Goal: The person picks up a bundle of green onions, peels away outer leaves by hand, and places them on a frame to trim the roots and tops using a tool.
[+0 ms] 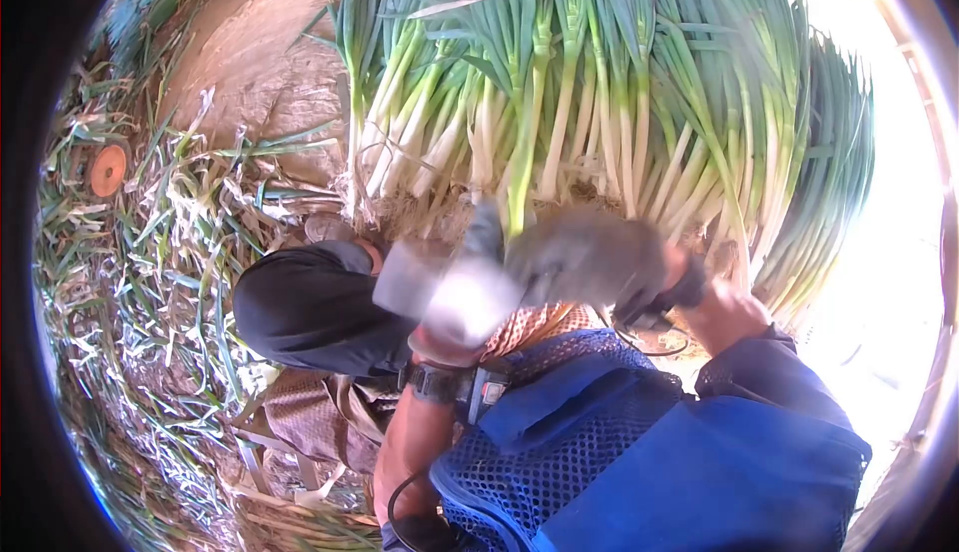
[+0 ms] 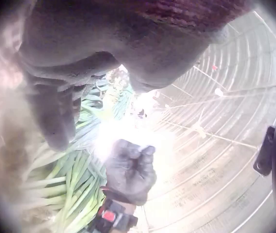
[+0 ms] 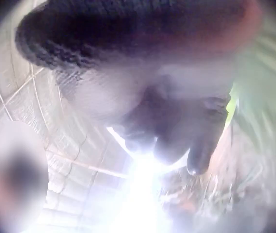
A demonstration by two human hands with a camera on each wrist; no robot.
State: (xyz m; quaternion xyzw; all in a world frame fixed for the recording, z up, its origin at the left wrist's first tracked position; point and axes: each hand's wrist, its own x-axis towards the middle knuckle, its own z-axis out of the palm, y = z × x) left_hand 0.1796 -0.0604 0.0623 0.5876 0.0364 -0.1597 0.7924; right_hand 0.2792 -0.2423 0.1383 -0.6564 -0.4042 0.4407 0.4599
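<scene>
A wide row of green onions (image 1: 579, 82) lies before the person, leaves pointing away and pale stalks and roots nearer. My left hand (image 1: 455, 287), in a grey glove, is blurred close to the root ends; the left wrist view shows its fingers (image 2: 55, 116) extended, with no object visible between them and the thumb. Beside it, my right hand (image 1: 589, 257) is blurred too, in a dark grey glove. In the left wrist view its fingers look loosely curled, with nothing visible in them. One bright green stalk (image 1: 521, 177) runs down to the space between the hands.
Cut leaves and peelings (image 1: 160, 262) cover the ground at the left, with an orange disc (image 1: 108, 170) among them. A bare tan patch (image 1: 260, 62) lies left of the row. The person's dark-trousered knee (image 1: 300, 307) is bent beside the hands. A ribbed, translucent wall (image 2: 211, 160) curves alongside.
</scene>
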